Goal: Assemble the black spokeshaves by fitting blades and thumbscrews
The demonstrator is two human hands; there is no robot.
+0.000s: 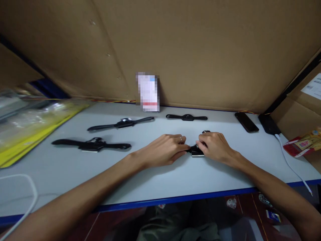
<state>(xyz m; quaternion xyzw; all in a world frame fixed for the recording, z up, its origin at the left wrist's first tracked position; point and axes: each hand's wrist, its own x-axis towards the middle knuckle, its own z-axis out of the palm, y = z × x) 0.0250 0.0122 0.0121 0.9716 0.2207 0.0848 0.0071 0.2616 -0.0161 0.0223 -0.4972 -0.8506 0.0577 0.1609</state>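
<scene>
One black spokeshave (pixel 197 150) lay right of centre, on or just above the pale tabletop (pixel 140 184), its bright straight edge toward the person. The left hand (pixel 167 149) had its fingers closed on the near handle, and the right hand (pixel 217 145) grasped the other side, thumb by the middle; how its remaining fingers were set was hidden. The step in hand seemed to be close two-handed handling, perhaps adjusting, of this piece, while a front-left spokeshave (pixel 91 144), a middle spokeshave (pixel 122 124) and a rear spokeshave (pixel 187 117) rested well apart, unheld. Any next move, I judged, called for a steady left hold and right fingertips clear of the edge.
</scene>
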